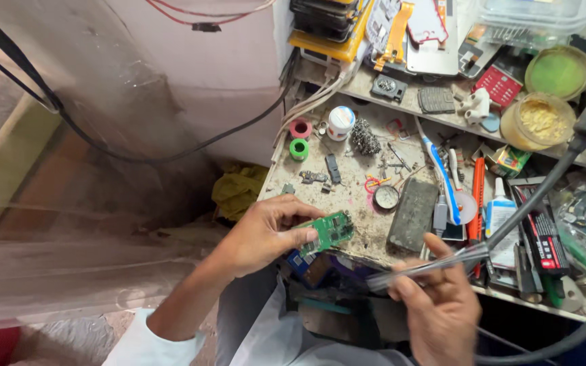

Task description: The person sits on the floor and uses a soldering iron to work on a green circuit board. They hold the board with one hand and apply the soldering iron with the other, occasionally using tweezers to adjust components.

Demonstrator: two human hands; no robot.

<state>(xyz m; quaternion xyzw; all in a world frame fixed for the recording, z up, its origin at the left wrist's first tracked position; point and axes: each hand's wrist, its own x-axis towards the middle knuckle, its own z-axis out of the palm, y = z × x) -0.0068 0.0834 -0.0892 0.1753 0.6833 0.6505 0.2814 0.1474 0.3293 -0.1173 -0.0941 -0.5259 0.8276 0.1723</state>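
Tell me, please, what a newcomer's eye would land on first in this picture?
Probably the green circuit board, pinched in the left hand at the worn bench's front edge. Next, the right hand gripping a clear-handled tool on a thick grey cable, lower right. Behind, shelves crowded with parts and open jars.

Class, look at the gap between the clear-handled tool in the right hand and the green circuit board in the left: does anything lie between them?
Nothing visible does. The left hand holds the green circuit board at the bench edge; the tool in the right hand points toward it across open space.
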